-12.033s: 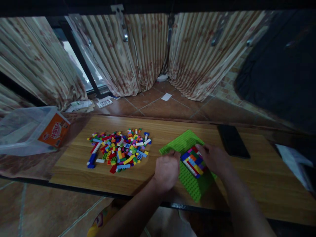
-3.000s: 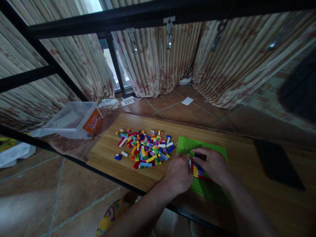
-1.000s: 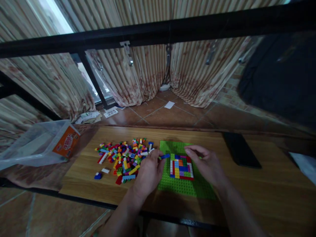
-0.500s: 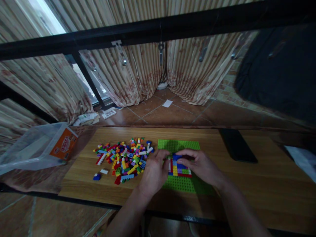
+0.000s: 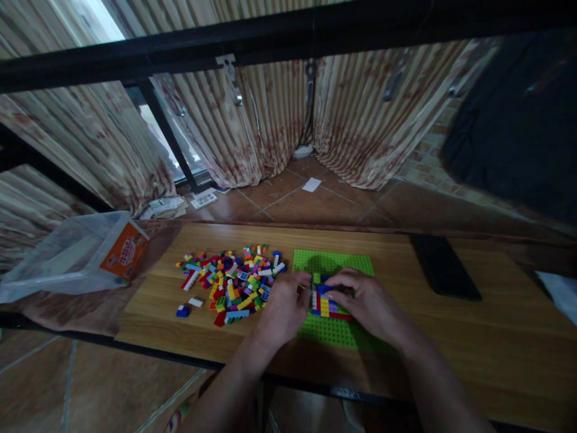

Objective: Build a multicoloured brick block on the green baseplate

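Note:
A green studded baseplate lies on the wooden table, carrying a low build of coloured bricks in yellow, red, white and blue. Over the build, my right hand pinches a blue brick between thumb and forefinger. My left hand is at the build's left side, its fingers curled and the fingertips close together. Whatever they may hold is too small and covered to make out. A small green brick shows between the two hands. Part of the build is hidden under my right fingers.
Loose mixed bricks spread to the left of the baseplate. A blue-and-white brick and a white brick lie apart from them. At the far left stands a clear plastic bin with an orange label. A black phone-like slab rests at the right.
The view has shifted slightly, moving the scene a little to the right. Both hands stay over the build with small finger movements, and a green brick now shows between them.

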The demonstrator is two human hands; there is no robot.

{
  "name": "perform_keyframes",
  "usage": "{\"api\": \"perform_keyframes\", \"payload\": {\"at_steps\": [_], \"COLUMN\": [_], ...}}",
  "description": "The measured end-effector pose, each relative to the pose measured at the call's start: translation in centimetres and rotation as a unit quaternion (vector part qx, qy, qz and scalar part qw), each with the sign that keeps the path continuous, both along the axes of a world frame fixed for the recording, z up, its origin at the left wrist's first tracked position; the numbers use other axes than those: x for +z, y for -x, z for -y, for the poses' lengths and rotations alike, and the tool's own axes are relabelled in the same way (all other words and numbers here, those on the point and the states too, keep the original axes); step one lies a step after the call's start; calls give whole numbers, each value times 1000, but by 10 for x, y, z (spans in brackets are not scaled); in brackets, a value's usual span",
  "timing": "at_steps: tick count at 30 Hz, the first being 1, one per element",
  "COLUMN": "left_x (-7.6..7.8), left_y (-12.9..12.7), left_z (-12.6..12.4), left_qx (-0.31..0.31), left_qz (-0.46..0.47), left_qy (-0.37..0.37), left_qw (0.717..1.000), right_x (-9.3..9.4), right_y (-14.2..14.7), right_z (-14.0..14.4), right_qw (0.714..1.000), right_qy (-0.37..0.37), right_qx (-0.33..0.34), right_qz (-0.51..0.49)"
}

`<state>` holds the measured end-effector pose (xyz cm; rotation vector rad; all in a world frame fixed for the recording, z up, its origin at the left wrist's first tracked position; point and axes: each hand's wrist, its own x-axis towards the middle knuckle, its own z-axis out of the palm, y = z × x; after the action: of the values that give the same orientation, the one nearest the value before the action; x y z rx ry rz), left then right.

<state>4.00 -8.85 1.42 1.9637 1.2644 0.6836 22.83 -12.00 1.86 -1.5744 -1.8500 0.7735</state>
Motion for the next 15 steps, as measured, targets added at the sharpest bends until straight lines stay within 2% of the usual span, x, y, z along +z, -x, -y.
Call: {"api": "perform_keyframes", "payload": {"at_steps": [7,15], "left_x": [-4,-7], "left_y": [-2,-6], "left_z": [2,3], "left_qx": [-3,-1], "left_qz": [-15,-30], "left_qy": [9,-10], "left_qw": [1000,999], "right_x": [-5,-6], "right_y": [9,7], "right_z": [-2,-1], "right_qw": [998,997], "right_qy": [-14,-21], "right_qx": [-21,-41], "right_qz": [53,65]}}
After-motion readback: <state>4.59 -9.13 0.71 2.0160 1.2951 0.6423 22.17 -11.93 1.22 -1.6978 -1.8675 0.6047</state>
